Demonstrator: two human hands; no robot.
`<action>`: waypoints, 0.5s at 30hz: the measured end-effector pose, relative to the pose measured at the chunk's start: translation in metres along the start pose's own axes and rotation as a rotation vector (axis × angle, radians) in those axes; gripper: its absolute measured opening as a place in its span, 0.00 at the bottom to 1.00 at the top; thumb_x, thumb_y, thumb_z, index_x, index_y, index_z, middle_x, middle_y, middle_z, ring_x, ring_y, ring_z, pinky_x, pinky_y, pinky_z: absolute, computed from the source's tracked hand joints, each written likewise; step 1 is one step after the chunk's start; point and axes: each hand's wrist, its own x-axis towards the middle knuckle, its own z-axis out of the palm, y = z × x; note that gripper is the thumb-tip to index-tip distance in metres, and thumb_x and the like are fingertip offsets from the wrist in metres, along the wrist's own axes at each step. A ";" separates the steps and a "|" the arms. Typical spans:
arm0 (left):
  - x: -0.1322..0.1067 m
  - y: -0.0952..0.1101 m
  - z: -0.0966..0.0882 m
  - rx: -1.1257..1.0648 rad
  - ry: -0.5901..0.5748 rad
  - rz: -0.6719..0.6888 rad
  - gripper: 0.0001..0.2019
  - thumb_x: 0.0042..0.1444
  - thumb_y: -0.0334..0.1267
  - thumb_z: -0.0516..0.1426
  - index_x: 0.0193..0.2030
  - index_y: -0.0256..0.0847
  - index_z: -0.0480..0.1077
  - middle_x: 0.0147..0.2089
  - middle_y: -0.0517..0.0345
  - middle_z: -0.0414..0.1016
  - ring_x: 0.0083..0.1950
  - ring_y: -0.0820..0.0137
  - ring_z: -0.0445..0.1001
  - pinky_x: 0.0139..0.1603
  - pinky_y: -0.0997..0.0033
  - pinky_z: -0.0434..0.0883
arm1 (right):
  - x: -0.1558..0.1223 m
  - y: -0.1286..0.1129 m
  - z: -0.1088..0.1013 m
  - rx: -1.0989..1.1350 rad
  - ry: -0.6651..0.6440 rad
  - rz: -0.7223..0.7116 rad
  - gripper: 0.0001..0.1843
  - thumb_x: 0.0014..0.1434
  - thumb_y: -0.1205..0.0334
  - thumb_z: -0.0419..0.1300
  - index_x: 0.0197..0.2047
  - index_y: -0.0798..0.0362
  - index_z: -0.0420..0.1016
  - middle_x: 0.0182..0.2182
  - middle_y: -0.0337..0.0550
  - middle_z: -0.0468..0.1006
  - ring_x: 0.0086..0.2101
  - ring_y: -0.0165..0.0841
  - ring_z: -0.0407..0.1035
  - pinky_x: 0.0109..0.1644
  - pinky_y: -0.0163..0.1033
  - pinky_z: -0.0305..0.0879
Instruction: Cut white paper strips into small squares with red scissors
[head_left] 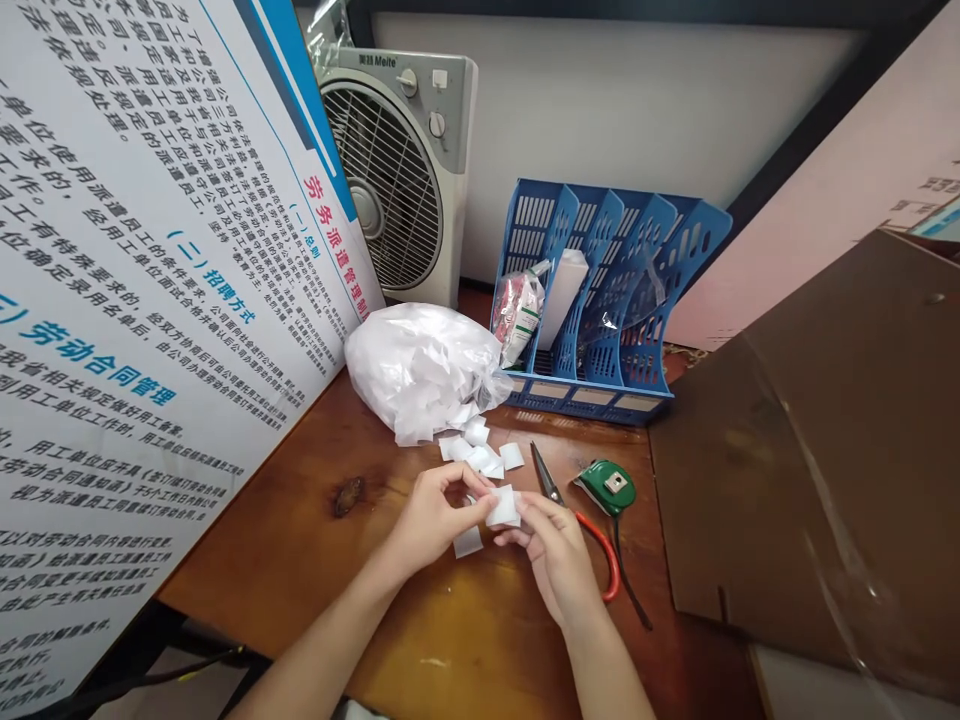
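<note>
Between my two hands is a small white square of paper (502, 507). My left hand (442, 515) pinches its left edge between thumb and forefinger. On its right edge, my right hand (553, 545) has thumb and fingertips closed. Another white square (468, 542) lies flat on the wooden table (315, 570) just below the left fingertips. Beyond my hands, several loose white squares (480, 455) spill from a clear plastic bag (409, 350) full of them. Scissors (611, 560) with red handles lie right of my right hand, partly hidden by it.
A green tape measure (611, 487) with a black strap sits right of the scissors. Behind stands a blue file rack (607, 290) holding a packet and a white box. A box fan (397, 170) and a printed board (172, 250) border the left; a brown panel (810, 450) borders the right.
</note>
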 end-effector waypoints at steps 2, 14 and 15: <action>0.000 -0.002 -0.001 0.068 0.010 0.020 0.09 0.58 0.41 0.65 0.34 0.37 0.75 0.42 0.50 0.81 0.42 0.65 0.78 0.43 0.69 0.74 | -0.001 0.000 0.001 -0.027 -0.004 -0.005 0.15 0.63 0.51 0.64 0.41 0.54 0.84 0.38 0.48 0.82 0.36 0.38 0.75 0.39 0.42 0.74; -0.003 -0.008 0.002 -0.054 -0.019 -0.117 0.15 0.51 0.44 0.70 0.39 0.35 0.79 0.36 0.51 0.82 0.36 0.67 0.79 0.39 0.70 0.75 | 0.002 0.003 -0.003 -0.160 0.109 -0.039 0.14 0.59 0.52 0.69 0.40 0.55 0.83 0.34 0.46 0.82 0.30 0.32 0.70 0.33 0.36 0.69; -0.003 -0.008 0.002 -0.051 -0.005 -0.116 0.14 0.52 0.43 0.70 0.38 0.35 0.79 0.36 0.51 0.82 0.36 0.68 0.79 0.39 0.71 0.74 | 0.001 0.003 -0.003 -0.162 0.108 -0.037 0.14 0.59 0.53 0.69 0.43 0.54 0.83 0.36 0.46 0.82 0.32 0.33 0.71 0.34 0.36 0.69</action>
